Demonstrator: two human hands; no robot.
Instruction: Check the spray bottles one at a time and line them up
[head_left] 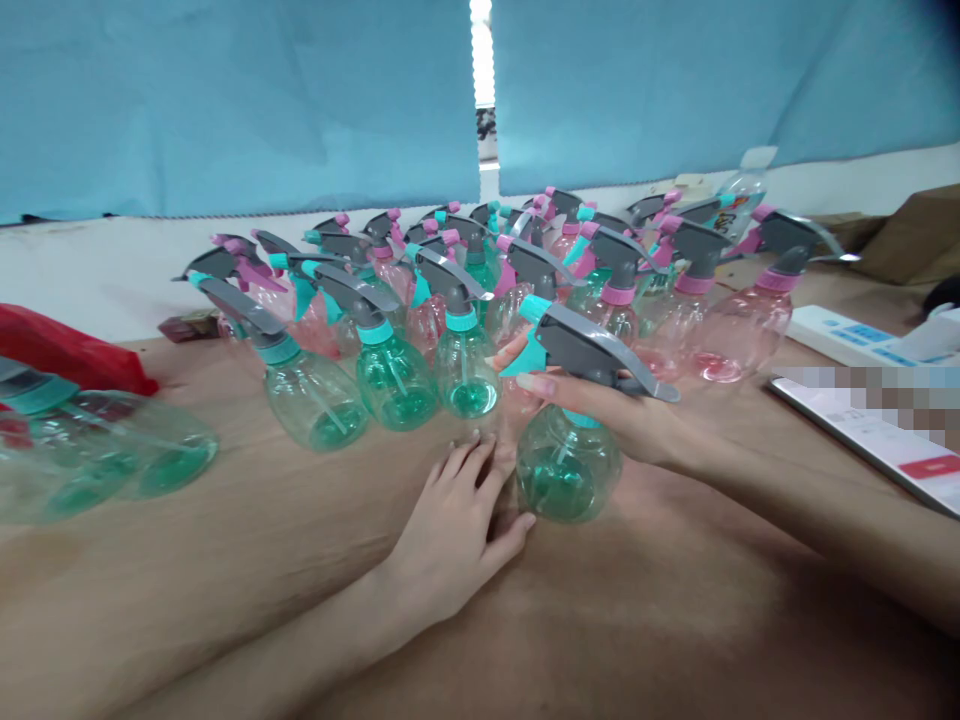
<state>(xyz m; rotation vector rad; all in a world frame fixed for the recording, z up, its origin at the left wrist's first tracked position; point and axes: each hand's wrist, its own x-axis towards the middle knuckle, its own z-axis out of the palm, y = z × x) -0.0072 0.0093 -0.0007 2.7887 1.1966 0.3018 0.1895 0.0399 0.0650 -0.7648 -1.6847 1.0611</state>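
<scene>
A clear green spray bottle (568,475) with a grey head and turquoise trigger stands slightly tilted in front of me. My right hand (626,410) reaches around it beneath the spray head, its fingers at the neck and trigger. Just left of this bottle, my left hand (454,535) lies palm down on the brown table (300,590), fingers spread and holding nothing. Past my left fingertips stand a small green spray bottle (466,370) and another green spray bottle (397,380). Behind my right hand is a pink spray bottle (742,325).
Several more green and pink spray bottles crowd the back of the table. Two overlapping green bottles (105,450) and a red plastic bag (67,345) are at left. At right are a phone (862,430), a white box (855,335), a cardboard box (911,235) and a water bottle (746,190).
</scene>
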